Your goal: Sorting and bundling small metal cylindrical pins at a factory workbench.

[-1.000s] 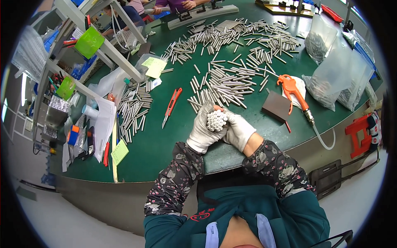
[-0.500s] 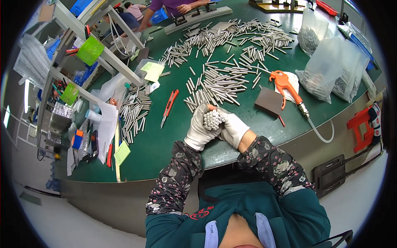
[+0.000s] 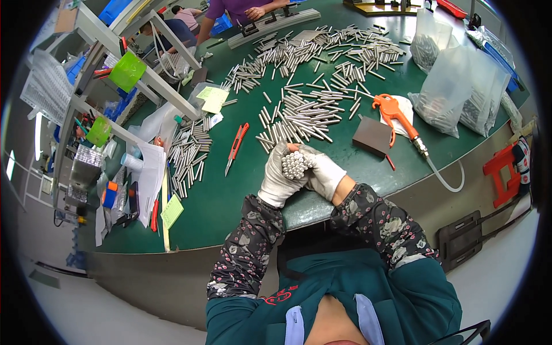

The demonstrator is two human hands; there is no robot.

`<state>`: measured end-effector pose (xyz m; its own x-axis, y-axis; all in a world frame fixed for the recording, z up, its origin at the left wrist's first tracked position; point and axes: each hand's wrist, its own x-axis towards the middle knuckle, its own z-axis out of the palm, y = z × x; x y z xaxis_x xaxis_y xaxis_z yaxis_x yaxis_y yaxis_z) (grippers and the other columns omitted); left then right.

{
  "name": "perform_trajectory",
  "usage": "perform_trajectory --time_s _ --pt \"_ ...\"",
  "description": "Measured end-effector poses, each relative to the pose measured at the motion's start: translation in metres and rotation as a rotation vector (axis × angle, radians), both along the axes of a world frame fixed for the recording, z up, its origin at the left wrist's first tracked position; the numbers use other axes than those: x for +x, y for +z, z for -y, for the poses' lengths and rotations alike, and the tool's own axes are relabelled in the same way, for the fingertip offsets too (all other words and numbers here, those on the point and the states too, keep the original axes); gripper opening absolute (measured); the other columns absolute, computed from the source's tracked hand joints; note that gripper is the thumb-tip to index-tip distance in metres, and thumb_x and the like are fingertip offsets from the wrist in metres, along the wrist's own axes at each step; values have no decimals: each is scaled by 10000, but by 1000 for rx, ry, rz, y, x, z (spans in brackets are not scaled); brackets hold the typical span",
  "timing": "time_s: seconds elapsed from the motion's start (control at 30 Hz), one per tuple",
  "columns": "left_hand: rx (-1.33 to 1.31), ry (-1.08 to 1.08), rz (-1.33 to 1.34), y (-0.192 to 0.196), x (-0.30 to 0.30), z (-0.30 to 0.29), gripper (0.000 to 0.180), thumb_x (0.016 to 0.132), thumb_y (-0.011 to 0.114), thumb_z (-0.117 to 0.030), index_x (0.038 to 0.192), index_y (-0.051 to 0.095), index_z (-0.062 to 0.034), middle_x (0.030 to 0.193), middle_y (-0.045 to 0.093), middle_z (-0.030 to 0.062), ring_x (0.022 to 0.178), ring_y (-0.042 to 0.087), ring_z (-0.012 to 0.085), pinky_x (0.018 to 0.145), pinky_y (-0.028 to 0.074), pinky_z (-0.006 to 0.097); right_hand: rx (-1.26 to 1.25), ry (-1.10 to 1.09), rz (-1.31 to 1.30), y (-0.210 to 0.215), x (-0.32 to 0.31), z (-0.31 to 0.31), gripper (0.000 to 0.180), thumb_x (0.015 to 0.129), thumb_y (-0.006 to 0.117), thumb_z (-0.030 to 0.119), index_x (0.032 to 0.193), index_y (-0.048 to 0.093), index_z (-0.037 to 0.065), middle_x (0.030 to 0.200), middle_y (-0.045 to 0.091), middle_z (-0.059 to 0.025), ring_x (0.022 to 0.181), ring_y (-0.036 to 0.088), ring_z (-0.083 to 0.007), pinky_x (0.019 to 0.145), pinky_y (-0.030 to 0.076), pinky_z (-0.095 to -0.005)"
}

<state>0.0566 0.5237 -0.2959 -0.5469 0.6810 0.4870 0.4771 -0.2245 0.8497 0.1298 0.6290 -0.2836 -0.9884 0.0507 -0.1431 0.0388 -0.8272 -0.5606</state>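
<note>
Both my hands, in white gloves, are wrapped round one bundle of metal pins [image 3: 294, 165] near the table's front edge; the shiny round ends face up toward me. My left hand [image 3: 274, 178] closes on the bundle's left side, and my right hand [image 3: 325, 174] grips it from the right. Some bare fingertip shows above the bundle. Just beyond my hands lies a big loose pile of metal pins [image 3: 302, 115]. To the left, an orange utility knife [image 3: 236, 148] with its blade out rests on the green table [image 3: 213, 213].
An orange air gun [image 3: 395, 115] with a hose lies right, beside a dark brown block [image 3: 371, 137]. Plastic bags of pins [image 3: 441, 95] stand farther right. More pins [image 3: 187, 158] lie left, near papers and a grey shelf frame [image 3: 167, 86]. A co-worker [image 3: 236, 11] is across the table.
My hands keep hold of the bundle in nearly the same place. The view has shifted slightly; nothing else has plainly moved.
</note>
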Motion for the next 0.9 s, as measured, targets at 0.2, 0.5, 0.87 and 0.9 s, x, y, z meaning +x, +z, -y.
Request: perform_trajectory --time_s 0.2,0.5,0.87,0.9 --pt "-113 87 -222 -4 -10 8 539 709 672 5 1167 398 -65 969 571 32 888 576 123 794 492 260 -25 29 1 5 -6 5 336 944 430 227 1233 445 55 1140 554 -56 976 579 -177 833 499 -331" --pt "88 85 449 -1 -8 12 627 639 699 75 1189 411 -11 887 611 41 776 610 132 629 524 251 963 -293 -42 17 13 -4 347 821 597 142 1125 563 -21 752 616 -42 657 571 -100 604 465 -214" --pt "-35 -26 625 19 0 12 513 672 617 162 1101 430 -49 1014 543 5 964 548 90 796 479 207 789 -268 45 18 11 -2 324 764 641 61 1066 583 -42 847 635 -73 703 578 -101 651 480 -221" --pt "-51 -31 579 16 -2 14 523 687 614 156 1131 428 -48 1039 546 14 979 548 101 815 477 219 787 -270 45 16 10 -2 324 764 641 61 1066 583 -42 847 635 -73 703 578 -101 651 480 -221"
